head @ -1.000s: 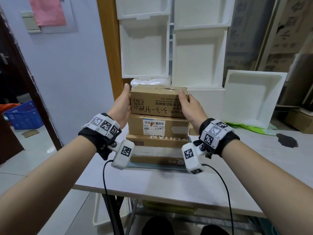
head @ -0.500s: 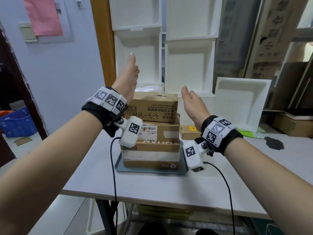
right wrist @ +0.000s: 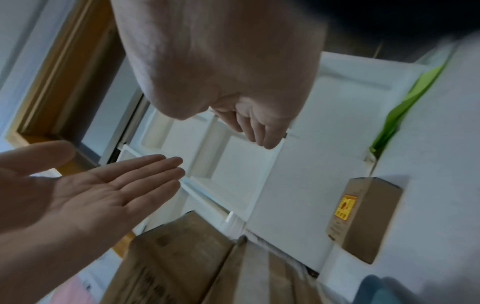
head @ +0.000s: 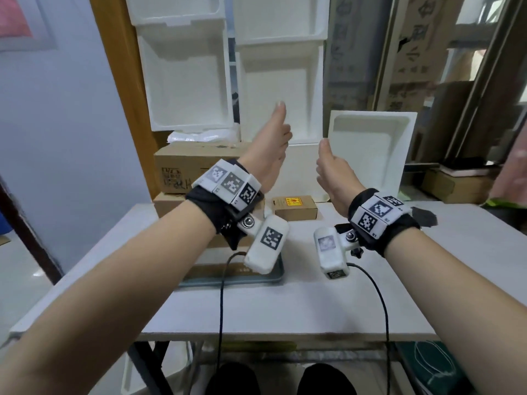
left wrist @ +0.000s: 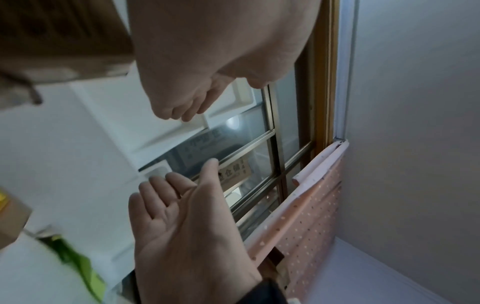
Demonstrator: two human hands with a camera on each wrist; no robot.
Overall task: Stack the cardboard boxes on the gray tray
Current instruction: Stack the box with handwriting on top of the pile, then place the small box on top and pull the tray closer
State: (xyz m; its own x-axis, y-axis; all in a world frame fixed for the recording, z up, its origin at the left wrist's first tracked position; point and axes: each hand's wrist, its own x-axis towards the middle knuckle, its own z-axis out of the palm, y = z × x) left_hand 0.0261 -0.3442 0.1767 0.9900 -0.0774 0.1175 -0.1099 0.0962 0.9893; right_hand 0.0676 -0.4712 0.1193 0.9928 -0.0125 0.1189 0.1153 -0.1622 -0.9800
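**Inspector A:** We start with the table (head: 285, 309). It carries the gray tray (head: 273, 276) at its left-middle, and on that tray we find the stack of cardboard boxes (head: 196, 166), mostly hidden behind the left forearm. How many tiers it holds we cannot tell from here.

**Inspector B:** Agreed. We note one small cardboard box (head: 295, 207) with a yellow label standing apart on the table, just right of the stack and off the tray. We judge it to be the remaining item.

**Inspector A:** On the hands: the left hand (head: 271, 155) is raised in front of the stack, fingers straight, grip released and empty. The right hand (head: 332, 173) is likewise in the air beside it, fingers relaxed, grip released, holding nothing. Neither touches a box.

**Inspector B:** The wrist views confirm this; both palms show bare.

**Inspector A:** Our recommendation for the step in hand: we take the small box by its two long sides, lift it clear, and bring it over the top box from above rather than sliding it in sideways.

**Inspector B:** We add that it should land centred and flat. The stack looks tall for its footprint, so we judge a sideways nudge could shift the upper boxes.
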